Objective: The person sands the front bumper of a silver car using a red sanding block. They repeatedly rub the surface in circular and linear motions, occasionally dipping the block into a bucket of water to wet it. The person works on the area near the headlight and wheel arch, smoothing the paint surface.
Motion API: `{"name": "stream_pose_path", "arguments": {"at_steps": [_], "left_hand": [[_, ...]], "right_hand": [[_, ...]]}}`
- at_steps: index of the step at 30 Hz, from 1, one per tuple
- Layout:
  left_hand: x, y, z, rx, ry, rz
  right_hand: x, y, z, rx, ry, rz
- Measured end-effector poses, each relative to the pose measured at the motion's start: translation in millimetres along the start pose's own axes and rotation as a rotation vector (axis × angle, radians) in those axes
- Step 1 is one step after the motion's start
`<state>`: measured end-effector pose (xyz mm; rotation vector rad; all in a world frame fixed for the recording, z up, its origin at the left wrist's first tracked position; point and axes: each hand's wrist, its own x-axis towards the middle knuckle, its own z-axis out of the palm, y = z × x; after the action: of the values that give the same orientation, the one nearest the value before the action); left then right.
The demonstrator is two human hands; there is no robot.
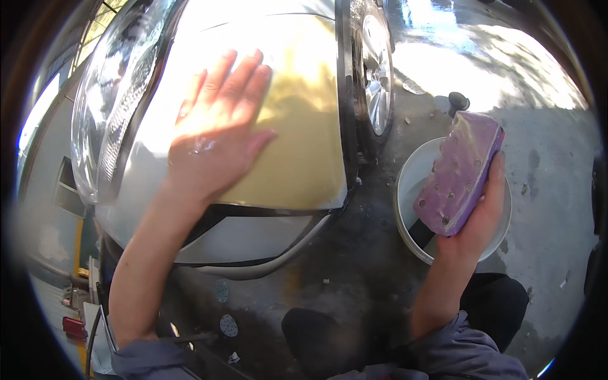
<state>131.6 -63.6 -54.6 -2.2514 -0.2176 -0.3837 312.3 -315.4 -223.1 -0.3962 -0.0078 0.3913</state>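
Note:
My left hand [216, 123] lies palm down over a car's front fender [304, 156], its fingers spread and nothing in it. The panel carries a yellowish patch beside the hand, and strong sunlight washes out its upper part. In my right hand [475, 223] is a sanding block [453, 173] faced with purple perforated sandpaper, smeared with pale wet residue. The block is tilted above a white bucket [403, 223], whose inside it partly hides. Something dark shows in the bucket below the block.
The headlight [121, 109] borders the fender on the left, and the front wheel [376, 76] stands to its right. Used perforated sanding discs [229, 325] lie on the concrete floor [546, 228]. A small black knob-like object [459, 101] is beyond the bucket. A dark hose [91, 342] runs at lower left.

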Motion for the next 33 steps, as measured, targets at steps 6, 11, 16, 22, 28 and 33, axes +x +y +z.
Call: {"name": "stream_pose_path", "arguments": {"at_steps": [6,11,16,22,28,33], "left_hand": [[-11.2,25.3,14.2,-0.227,-0.005,-0.007],[-20.6,45.3,33.1,-0.176,-0.006,0.022],[-34.4,102.2,73.9,-0.120,-0.120,0.106],[2.7,257.3,136.2,-1.006,0.119,0.054],[104.3,429.0,80.3,-1.290,-0.955,0.498],[79.1,554.5,101.7,-1.245,-1.040,0.578]], "right_hand": [[-17.8,-22.7,9.9,-0.234,-0.158,-0.018],[-21.3,-14.0,30.6,-0.276,0.012,-0.095],[-8.2,-20.4,-29.1,-0.157,-0.082,0.024],[6.6,-48.7,-76.1,-0.051,-0.155,0.065],[25.5,-63.4,-83.7,-0.175,0.192,-0.201],[33.2,-89.0,-96.5,-0.229,0.333,-0.271]]}}
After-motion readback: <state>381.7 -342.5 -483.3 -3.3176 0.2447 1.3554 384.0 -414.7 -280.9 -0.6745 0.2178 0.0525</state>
